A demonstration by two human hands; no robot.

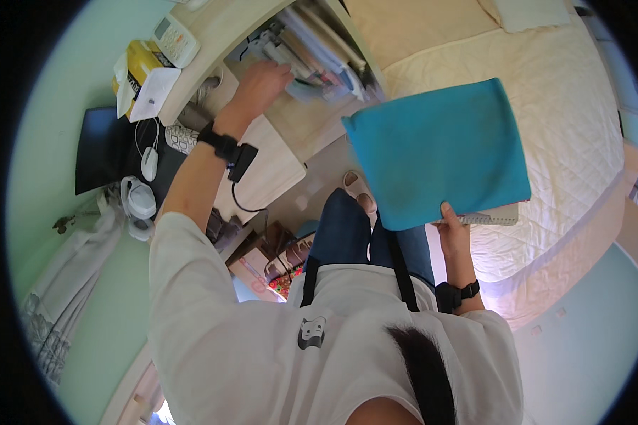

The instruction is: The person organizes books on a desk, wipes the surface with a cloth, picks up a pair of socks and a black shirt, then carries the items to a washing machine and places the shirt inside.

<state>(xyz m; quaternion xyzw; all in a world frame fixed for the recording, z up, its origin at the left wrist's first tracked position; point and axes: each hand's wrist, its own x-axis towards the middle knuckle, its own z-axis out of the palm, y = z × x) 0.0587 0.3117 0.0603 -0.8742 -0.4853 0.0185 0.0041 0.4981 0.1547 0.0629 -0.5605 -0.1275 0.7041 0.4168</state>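
Note:
My right hand [454,234] grips a blue-green folder or cover [441,154] by its lower edge, thumb on top. Under it a spiral-bound notebook [492,217] peeks out, held in the same grasp. My left hand [266,85] reaches into a wooden shelf compartment [287,127] at upper middle. Its fingers are at the near end of a row of books and papers [319,58], which is blurred. Beside the fingertips is a pale, blurred item; whether the hand grips it is hidden.
A bed with a cream quilted cover [558,133] lies on the right. At left are a wooden drawer or board [260,164], a white mouse [149,163], white headphones [138,202], a dark monitor [98,149], a yellow tissue pack [141,58] and a white remote-like device [175,40]. Boxes [250,271] sit below.

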